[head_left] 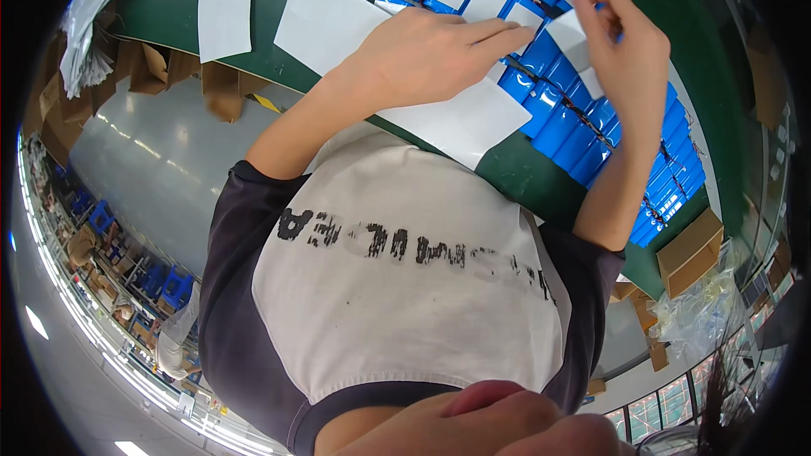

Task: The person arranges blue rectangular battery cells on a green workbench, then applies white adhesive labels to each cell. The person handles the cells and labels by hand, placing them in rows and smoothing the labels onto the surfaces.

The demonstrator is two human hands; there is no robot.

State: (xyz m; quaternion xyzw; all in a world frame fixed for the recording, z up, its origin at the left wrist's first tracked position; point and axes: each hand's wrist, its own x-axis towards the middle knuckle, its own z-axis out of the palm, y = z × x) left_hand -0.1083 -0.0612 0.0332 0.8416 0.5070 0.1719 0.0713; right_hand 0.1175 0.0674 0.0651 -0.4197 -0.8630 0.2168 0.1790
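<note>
A: Containers?
B: None holding anything visible. Near edge: white sheet (460, 122) on the green table (524, 173), then rows of blue packs (574, 131) with white labels.
A: Grips?
B: Left hand (431, 55) flat, fingers extended, pressing on the packs. Right hand (625, 42) pinches a small white label (573, 38), fingers closed on it.
A: Pose?
B: Both forearms reach out over the table.

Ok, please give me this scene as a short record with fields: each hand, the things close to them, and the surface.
left hand: flat on a white sheet, fingers stretched toward the blue packs
right hand: pinches a small white label above the packs
blue packs: lie in rows, many with white labels on top
surface: green table
below the table: brown cardboard boxes
</note>
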